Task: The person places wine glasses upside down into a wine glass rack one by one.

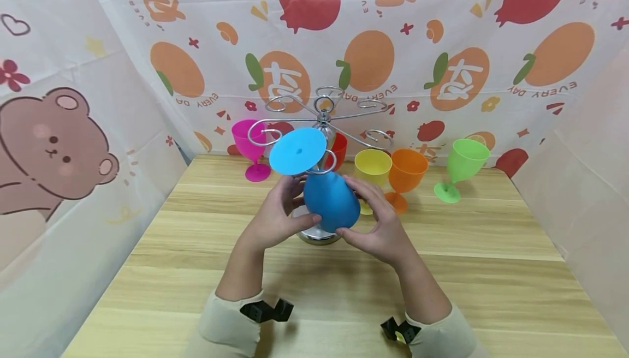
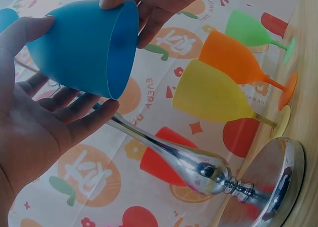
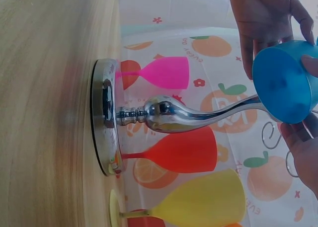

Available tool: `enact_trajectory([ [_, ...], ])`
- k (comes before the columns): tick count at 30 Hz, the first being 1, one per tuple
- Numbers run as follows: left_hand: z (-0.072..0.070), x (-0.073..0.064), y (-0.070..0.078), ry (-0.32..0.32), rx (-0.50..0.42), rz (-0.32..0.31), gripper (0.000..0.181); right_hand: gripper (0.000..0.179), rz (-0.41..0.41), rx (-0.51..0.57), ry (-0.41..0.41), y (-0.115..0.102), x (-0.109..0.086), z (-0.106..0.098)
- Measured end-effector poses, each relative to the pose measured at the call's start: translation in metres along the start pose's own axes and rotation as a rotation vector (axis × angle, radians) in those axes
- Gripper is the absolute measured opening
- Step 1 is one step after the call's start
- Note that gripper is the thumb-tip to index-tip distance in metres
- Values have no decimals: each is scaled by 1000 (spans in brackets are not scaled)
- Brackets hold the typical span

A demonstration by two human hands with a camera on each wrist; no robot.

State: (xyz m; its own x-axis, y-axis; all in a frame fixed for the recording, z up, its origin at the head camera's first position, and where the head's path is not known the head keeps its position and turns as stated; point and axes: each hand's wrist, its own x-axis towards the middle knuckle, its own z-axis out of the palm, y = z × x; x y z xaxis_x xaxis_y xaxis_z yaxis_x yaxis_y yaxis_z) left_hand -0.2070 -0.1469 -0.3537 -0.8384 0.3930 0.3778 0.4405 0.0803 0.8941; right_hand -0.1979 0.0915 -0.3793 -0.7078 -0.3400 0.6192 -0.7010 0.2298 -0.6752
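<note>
Both hands hold a blue plastic goblet (image 1: pixel 334 205) upside down at the front of a silver wire-armed glass rack (image 1: pixel 323 119). The goblet's round foot (image 1: pixel 298 150) is uppermost, beside a curled front hook of the rack, and its mouth faces down. My left hand (image 1: pixel 277 213) grips the bowl from the left, thumb on the near side; in the left wrist view its fingers spread beneath the bowl. From the right, my right hand (image 1: pixel 378 230) holds the bowl with thumb near the rim. The right wrist view looks into the blue bowl (image 3: pixel 283 85).
Behind the rack stand a magenta goblet (image 1: pixel 249 139) at left, a red goblet (image 1: pixel 339 153) partly hidden, then yellow (image 1: pixel 373 167), orange (image 1: pixel 408 169) and green (image 1: pixel 464 161) goblets to the right. The rack's round base (image 1: pixel 319 236) rests on the wooden table (image 1: pixel 196 270). Printed cloth hangs behind.
</note>
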Motion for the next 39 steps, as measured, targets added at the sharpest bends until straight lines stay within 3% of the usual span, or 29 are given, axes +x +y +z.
enact_trajectory([
  [8,2,0,1,1,20,36,93,87,-10,-1,-1,2,-1,0],
  [16,3,-1,3,21,73,16,87,90,0,-6,-10,4,-1,1],
  [28,8,0,2,39,57,0,74,92,38,12,-36,2,0,0],
  [39,13,1,1,68,84,-44,73,91,94,33,-46,3,-1,-1],
])
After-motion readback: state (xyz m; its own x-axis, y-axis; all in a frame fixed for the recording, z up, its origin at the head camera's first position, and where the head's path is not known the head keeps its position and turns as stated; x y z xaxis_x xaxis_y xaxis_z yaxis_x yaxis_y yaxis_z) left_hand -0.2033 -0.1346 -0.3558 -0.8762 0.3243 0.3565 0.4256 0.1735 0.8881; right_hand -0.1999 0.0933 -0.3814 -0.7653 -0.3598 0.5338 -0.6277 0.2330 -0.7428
